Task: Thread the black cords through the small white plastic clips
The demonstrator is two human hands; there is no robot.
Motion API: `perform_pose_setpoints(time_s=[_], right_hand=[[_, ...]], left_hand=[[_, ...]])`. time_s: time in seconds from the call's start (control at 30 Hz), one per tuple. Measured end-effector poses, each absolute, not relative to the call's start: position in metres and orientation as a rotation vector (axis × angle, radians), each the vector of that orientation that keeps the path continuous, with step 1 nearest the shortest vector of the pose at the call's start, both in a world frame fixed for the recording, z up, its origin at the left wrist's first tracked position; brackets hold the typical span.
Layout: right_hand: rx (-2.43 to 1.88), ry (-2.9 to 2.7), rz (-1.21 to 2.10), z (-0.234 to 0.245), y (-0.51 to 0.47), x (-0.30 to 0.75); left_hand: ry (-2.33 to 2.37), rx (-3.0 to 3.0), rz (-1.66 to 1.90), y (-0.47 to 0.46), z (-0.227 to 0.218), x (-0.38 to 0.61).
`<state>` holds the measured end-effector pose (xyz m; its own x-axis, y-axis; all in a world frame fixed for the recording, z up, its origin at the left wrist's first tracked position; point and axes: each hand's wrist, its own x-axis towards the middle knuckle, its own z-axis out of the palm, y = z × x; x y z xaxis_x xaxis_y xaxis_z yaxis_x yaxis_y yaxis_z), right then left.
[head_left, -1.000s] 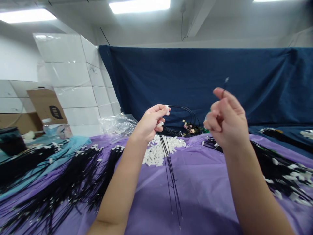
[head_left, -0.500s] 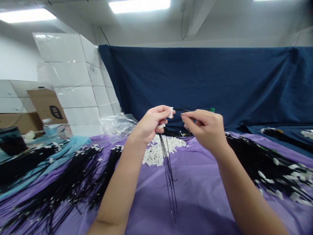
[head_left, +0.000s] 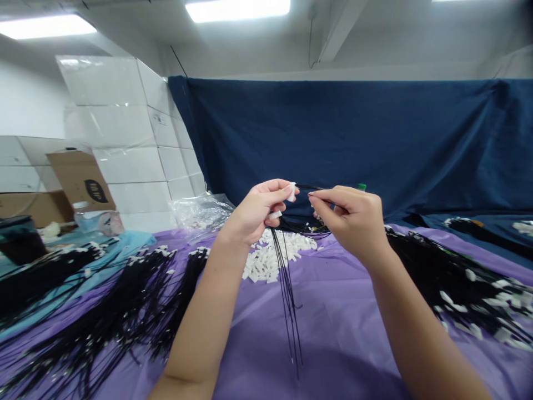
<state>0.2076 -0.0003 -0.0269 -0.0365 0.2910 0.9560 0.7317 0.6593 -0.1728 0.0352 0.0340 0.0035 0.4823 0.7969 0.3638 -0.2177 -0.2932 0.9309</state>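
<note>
My left hand pinches a white clip level; my right hand pinches a cord tip, aimed at it.

Table cover: plain purple. Sheet, far left: light teal. Backdrop cloth: plain navy. Cord bundles, left and right: black with white tips. Clip pile, centre: white. Clip in the left hand: white. Held cords: black. Cardboard box, far left: brown, black logo.
</note>
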Motion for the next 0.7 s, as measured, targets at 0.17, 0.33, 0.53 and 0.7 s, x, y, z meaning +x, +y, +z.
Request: perform_pose_setpoints(time_s=[0.17, 0.33, 0.53, 0.7], right_hand=[[-0.866, -1.61, -0.47, -0.0278, -0.0004, 0.2079], [-0.859, -1.6, -0.641, -0.0297, 0.0002, 0.2066], [-0.886, -1.584, -0.793, -0.0306, -0.0035, 0.2027], [-0.92, -1.598, -0.793, -0.0306, -0.0058, 0.2014]], left_hand=[[0.519, 1.565, 1.095, 0.0337, 0.0035, 0.0361], [0.524, 1.575, 1.103, 0.0338, 0.0024, 0.0356], [0.521, 1.588, 1.108, 0.0338, 0.0023, 0.0349], [0.518, 1.576, 1.11, 0.0323, 0.003, 0.0349]])
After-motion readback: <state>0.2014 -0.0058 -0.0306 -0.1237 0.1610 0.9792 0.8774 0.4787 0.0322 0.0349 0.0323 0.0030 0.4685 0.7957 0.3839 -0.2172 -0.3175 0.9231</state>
